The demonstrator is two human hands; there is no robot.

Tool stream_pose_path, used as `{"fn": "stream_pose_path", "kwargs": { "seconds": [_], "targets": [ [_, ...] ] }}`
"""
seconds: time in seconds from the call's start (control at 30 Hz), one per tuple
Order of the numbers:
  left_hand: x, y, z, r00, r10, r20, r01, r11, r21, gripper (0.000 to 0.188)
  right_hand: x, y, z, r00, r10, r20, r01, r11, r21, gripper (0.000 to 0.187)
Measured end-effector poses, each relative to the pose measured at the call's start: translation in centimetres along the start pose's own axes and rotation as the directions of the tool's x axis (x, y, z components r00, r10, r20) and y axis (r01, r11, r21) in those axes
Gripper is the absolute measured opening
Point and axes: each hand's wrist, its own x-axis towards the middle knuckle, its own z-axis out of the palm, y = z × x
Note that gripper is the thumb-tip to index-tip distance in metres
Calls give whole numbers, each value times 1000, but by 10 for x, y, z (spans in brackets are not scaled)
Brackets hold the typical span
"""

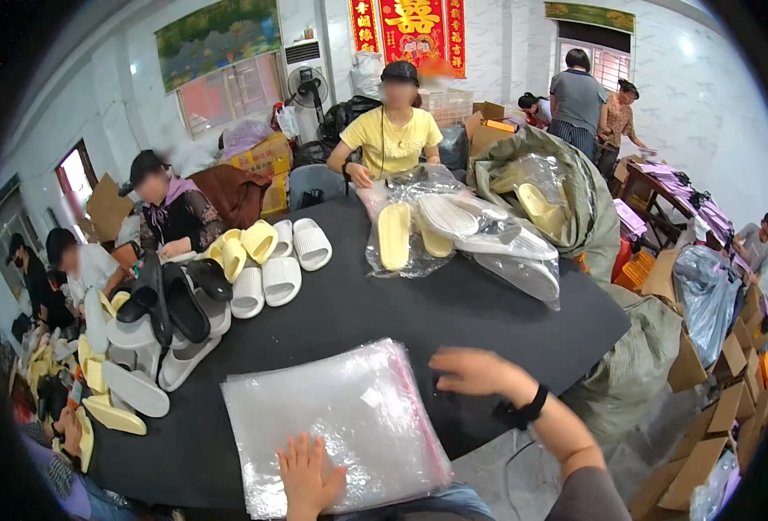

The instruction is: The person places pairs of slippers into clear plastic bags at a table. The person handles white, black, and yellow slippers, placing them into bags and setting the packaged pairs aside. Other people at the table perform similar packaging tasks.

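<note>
A stack of clear plastic bags (314, 417) with a pink strip along its right edge lies on the black table (349, 321) in front of me. My left hand (308, 478) rests flat on the near part of the stack, fingers spread. Just right of the bags, over the tabletop, is my right hand (466, 372), its fingers stretched toward the pink edge and slightly blurred. I see nothing in it. A dark band (527, 406) circles that wrist.
White slide sandals (281, 280), yellow ones (259, 240) and black ones (186, 304) are piled on the left. Bagged slippers (453, 217) lie at the far side, before a person in yellow (393, 135). A large sack (549, 182) stands right of them; cardboard boxes (731, 382) line the right.
</note>
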Motion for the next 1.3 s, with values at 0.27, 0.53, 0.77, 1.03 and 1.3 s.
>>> {"fn": "stream_pose_path", "kwargs": {
  "seconds": [0.27,0.53,0.77,1.03,1.3],
  "targets": [
    [6,12,-8,988,93,-125,-80,991,108,74,77,152,-104,824,367,-432,-564,453,-691,29],
    [1,7,-1,987,101,-125,-84,988,132,73,81,168,-89,879,253,-405,-477,428,-768,20],
    [-6,3,2,981,111,-159,-85,983,162,74,64,49,-164,952,217,-216,-303,769,-563,13],
    [2,9,-9,991,55,-122,-43,994,99,73,76,-100,-202,916,-33,-399,136,963,232,29],
    [1,2,-4,993,31,-113,-21,996,92,74,153,-181,-119,789,-344,-509,605,581,544,57]
  ]
}}
